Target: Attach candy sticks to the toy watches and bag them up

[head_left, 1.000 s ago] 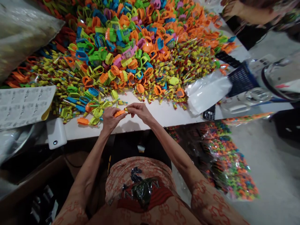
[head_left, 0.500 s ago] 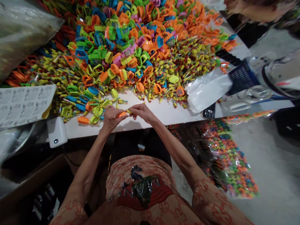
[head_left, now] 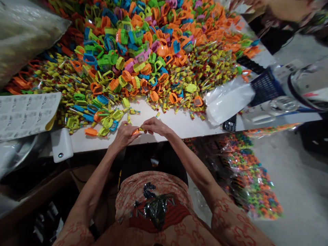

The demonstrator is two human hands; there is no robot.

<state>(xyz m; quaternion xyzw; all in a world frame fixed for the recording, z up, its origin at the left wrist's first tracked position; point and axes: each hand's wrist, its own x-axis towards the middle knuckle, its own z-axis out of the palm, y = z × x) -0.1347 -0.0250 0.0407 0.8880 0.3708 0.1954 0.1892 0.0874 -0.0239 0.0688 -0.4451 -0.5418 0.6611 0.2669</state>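
Note:
My left hand is closed on a small orange plastic watch strap above the near edge of the white table. My right hand pinches a small yellow tube and holds it against the orange piece. Both hands meet fingertip to fingertip. Just beyond them spreads a huge heap of orange, green, blue and pink toy watches mixed with several wrapped yellow tubes.
A printed paper sheet and a white box lie at the left. A clear plastic bag, a black phone and a blue basket sit right. Filled bags lie on the floor. Another person's arm is top right.
Both hands have drawn slightly nearer to me along the table edge, still pressing the yellow tube and the orange piece together. The camera view has shifted a little.

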